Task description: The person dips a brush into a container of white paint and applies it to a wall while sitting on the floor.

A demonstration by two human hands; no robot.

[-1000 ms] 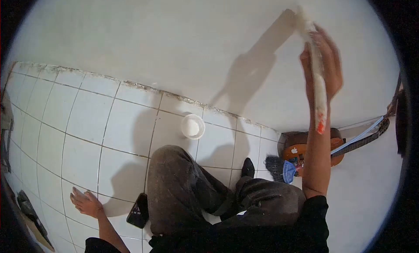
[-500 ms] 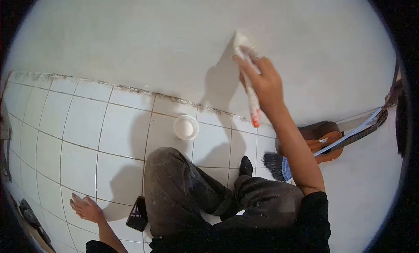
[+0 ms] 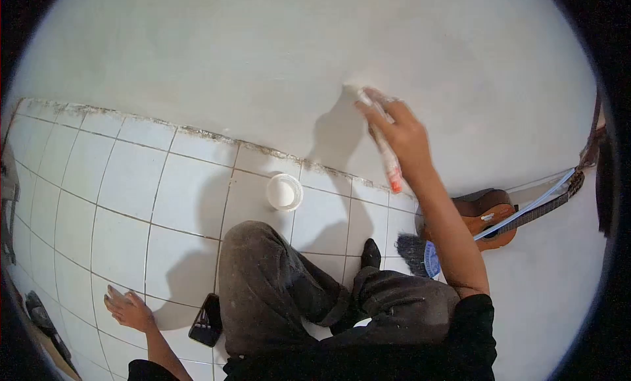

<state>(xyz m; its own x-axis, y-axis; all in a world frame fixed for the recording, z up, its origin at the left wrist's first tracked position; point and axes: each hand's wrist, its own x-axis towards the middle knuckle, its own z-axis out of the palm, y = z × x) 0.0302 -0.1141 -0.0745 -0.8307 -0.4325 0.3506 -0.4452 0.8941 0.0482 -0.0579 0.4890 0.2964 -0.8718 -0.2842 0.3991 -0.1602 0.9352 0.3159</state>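
Observation:
My right hand (image 3: 401, 131) is closed around a paintbrush (image 3: 388, 159) with a whitish, red-tipped handle. The bristle end touches or nearly touches the pale wall (image 3: 217, 59); its bristles are partly hidden by my fingers. Below the wall, a white plastic tub (image 3: 284, 192) with white contents stands on the tiles in front of my knees. My left hand (image 3: 130, 310) rests low on the left over the tiled floor, fingers spread and holding nothing. Beside my left knee lies a black phone (image 3: 207, 320).
On the right, a small brown guitar (image 3: 490, 216) leans near the wall, with a broom (image 3: 420, 255) with dark bristles and a blue head by it. White floor tiles (image 3: 187, 193) meet the wall along a stained edge. Dark items (image 3: 43, 315) lie at far left.
My right hand and the paintbrush have slid down the wall a little, the bristle end now lower. My left hand stays in about the same place.

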